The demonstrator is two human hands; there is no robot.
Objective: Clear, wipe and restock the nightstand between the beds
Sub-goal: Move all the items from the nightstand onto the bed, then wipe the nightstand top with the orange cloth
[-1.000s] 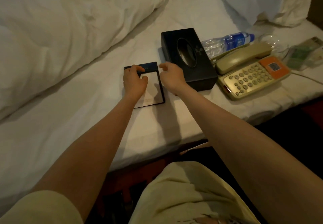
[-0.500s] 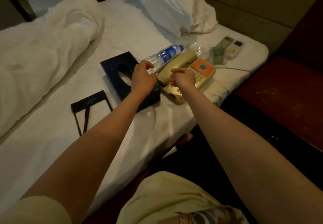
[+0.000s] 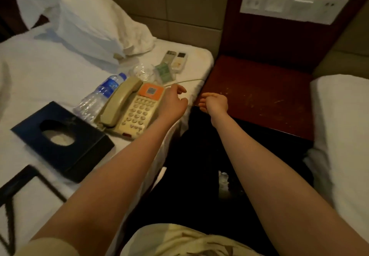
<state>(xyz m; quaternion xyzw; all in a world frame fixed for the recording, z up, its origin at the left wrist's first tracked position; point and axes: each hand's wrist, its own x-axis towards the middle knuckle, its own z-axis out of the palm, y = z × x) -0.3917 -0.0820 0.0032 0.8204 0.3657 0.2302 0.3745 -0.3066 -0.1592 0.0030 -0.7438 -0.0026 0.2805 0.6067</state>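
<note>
The dark red wooden nightstand (image 3: 259, 94) stands between two beds, its top bare and scratched. On the left bed lie a beige telephone (image 3: 131, 108) with an orange panel, a black tissue box (image 3: 61, 140), a water bottle (image 3: 99, 96), a crumpled clear plastic piece (image 3: 142, 73), a green packet (image 3: 164, 73) and two remote controls (image 3: 176, 59). My left hand (image 3: 173, 102) hovers at the phone's right edge, fingers apart, holding nothing. My right hand (image 3: 214, 102) hangs over the nightstand's left front corner, fingers loosely curled and empty.
A black notepad holder (image 3: 26, 188) lies at the lower left on the bed. A pillow (image 3: 79, 20) leans against the padded headboard. A white switch panel (image 3: 293, 6) is on the wall above the nightstand. The right bed's mattress (image 3: 343, 136) borders the nightstand. The phone cord (image 3: 185, 81) trails right.
My view has swung right from the notepad holder and tissue box to the nightstand. Both hands left the notepad holder, passed the tissue box and phone, and now reach toward the nightstand edge.
</note>
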